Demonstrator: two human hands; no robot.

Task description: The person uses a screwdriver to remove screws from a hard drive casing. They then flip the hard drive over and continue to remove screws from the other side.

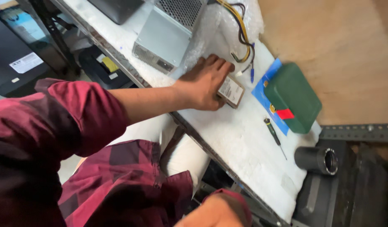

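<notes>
My left hand lies flat with the fingers spread, pressing on the hard drive on the white padded table. A grey power supply is just beside my fingertips. My right hand is low at the table edge; whether its fingers grip anything I cannot tell.

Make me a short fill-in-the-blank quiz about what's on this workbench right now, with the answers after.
1. The left hand lies flat on a ____, which rests on the white foam sheet.
2. The hard case beside the screwdriver is ____ in colour.
3. The power supply trails yellow and black ____.
4. The right hand holds ____.

Answers: hard drive; green; cables; nothing
</notes>
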